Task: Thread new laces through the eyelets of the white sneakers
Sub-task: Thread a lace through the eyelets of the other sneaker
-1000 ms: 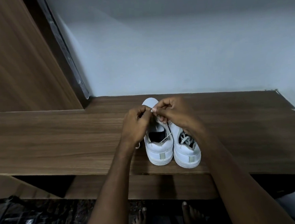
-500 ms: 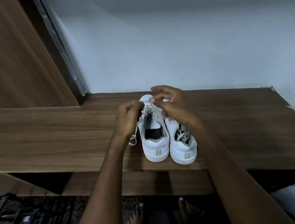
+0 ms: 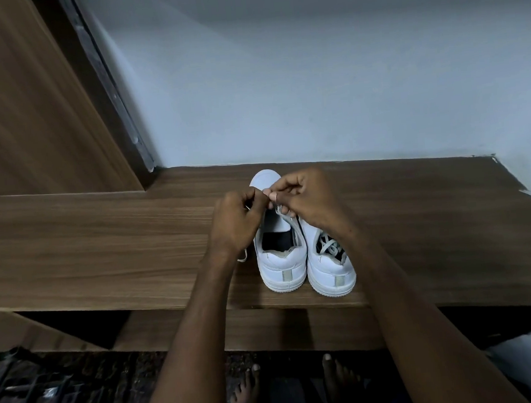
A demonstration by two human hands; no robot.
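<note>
Two white sneakers stand side by side on the wooden desk (image 3: 102, 246), heels toward the front edge, toes toward the back wall (image 3: 312, 86). The left sneaker (image 3: 281, 265) sits with its heel just short of the front edge; its opening gapes dark and its toe cap peeks out beyond the knuckles. The right sneaker (image 3: 329, 266) touches it along the side, and a grey-white lace (image 3: 328, 246) lies bunched in its opening.

Both hands meet above the middle of the left sneaker. The left hand (image 3: 237, 225) is curled tight, thumb and forefinger pressed together on a thin bit of lace (image 3: 248, 207). The right hand (image 3: 308, 198) comes in from the other side, thumb and forefinger pinching at the same spot, fingertips of the two hands touching. The remaining right fingers curl down against the sneaker's eyelet row. Whether the lace tip is inside an eyelet cannot be made out; the fingers cover it.

A loose lace end (image 3: 243, 256) trails onto the desk just left of the left sneaker, under the left wrist. Bare feet (image 3: 247, 390) show on the dark floor below the front edge.
</note>
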